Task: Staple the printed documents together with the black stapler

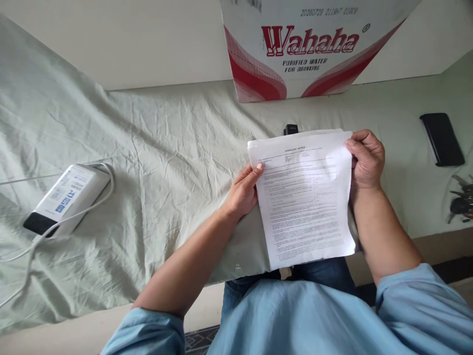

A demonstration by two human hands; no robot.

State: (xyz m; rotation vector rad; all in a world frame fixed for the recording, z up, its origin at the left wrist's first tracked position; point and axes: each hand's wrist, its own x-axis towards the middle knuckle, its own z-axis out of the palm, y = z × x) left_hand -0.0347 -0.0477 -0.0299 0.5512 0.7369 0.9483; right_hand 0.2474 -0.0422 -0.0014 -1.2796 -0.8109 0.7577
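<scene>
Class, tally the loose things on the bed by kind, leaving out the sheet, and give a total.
Stack of papers, held by both hands: 1
Cardboard box: 1
Power bank: 1
Black phone: 1
Bunch of keys: 1
Total: 5

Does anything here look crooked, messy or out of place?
Only mildly. The stack of papers, held by both hands, sits tilted, its top sheets fanned unevenly. The green sheet underneath is heavily wrinkled. Nothing looks spilled or damaged.

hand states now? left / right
Left hand: closed on the left edge of the paper stack.
Right hand: closed on the stack's upper right corner.
</scene>
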